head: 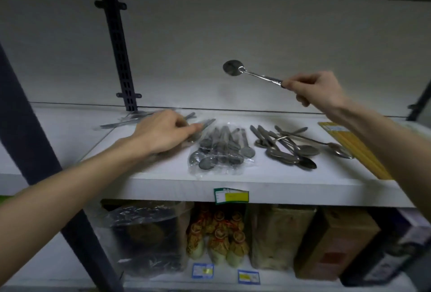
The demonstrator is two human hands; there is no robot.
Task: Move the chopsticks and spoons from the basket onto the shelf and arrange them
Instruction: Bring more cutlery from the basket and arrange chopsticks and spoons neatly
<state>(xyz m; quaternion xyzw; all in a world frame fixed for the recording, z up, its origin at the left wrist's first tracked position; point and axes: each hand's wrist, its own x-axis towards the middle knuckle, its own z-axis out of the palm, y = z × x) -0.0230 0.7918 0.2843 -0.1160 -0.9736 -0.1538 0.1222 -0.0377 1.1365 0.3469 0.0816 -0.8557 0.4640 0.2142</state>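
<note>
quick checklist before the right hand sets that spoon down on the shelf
1. Grip on the spoon: ok. The right hand pinches the handle end, bowl pointing away to the left, held above the shelf.
2. Landing spot: ok. The loose spoon pile lies below the hand with bare shelf around it.
3. Left hand out of the way: ok. It rests on cutlery at the far left, apart from the pile.
4. Bagged spoons clear of the pile: ok, a gap shows between them.
5. Chopsticks placed: ok, at the right end, partly hidden by the forearm.
6. Basket emptied: cannot tell, not in view.
</note>
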